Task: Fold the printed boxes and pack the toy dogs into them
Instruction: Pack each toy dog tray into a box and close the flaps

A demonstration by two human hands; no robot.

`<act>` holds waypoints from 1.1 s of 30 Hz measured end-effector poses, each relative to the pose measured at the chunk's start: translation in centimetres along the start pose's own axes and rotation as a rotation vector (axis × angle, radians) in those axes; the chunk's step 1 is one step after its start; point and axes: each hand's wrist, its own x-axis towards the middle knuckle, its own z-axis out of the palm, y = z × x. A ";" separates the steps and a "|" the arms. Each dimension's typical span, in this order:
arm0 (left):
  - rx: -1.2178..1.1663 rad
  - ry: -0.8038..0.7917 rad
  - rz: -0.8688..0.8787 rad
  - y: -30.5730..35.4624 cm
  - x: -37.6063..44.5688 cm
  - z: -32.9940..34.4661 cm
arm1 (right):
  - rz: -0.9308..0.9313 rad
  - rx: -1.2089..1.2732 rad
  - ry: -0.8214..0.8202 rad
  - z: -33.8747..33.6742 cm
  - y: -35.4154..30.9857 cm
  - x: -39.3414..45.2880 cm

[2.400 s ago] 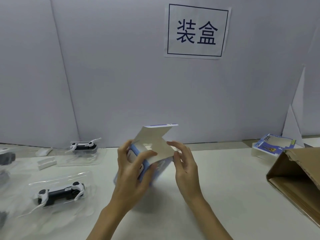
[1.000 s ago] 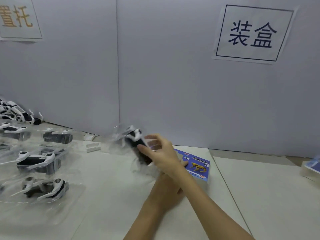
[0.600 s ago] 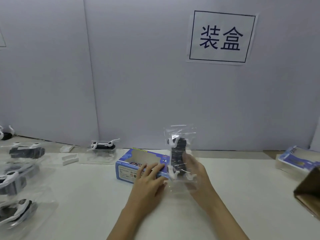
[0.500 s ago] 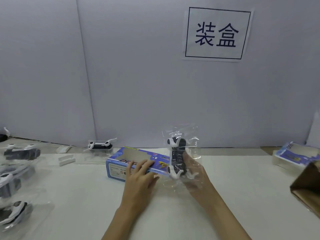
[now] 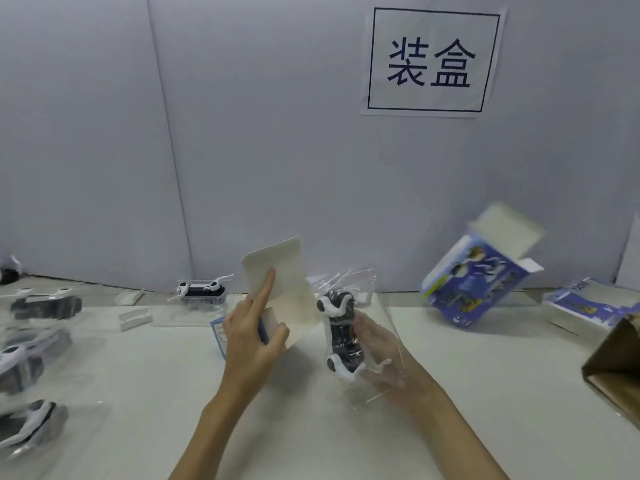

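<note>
My left hand (image 5: 251,341) grips the open end of a blue printed box (image 5: 221,332) at the table's middle. Its index finger lies straight up along the box's raised white flap (image 5: 287,282), and the thumb presses the flap's lower part. Just right of the flap, my right hand (image 5: 377,355) holds a black and white toy dog (image 5: 341,336) in a clear plastic bag, standing on end. The hand shows through the plastic. Most of the box body is hidden behind my left hand.
Several bagged toy dogs (image 5: 31,362) lie at the left, and another one (image 5: 202,291) by the wall. A second printed box (image 5: 478,275), blurred and tilted with its flap open, is at the right. Flat boxes (image 5: 588,306) and a brown carton (image 5: 616,368) sit far right.
The box lay flat under my left hand; now its flap stands raised and my hand grips its open end. The bagged dog has moved slightly right. A tilted, blurred box has appeared at the right.
</note>
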 end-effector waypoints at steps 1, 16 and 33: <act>0.007 -0.023 0.012 0.4 -0.1 0.0 | 0.013 -0.052 0.006 0.5 -0.6 -0.3; 0.048 -0.224 0.053 -0.2 -1.0 0.2 | -0.258 -0.647 0.260 -0.4 -1.6 0.3; 0.328 -0.251 0.304 -1.0 -1.7 1.8 | -0.285 -1.207 0.466 -0.9 0.1 1.3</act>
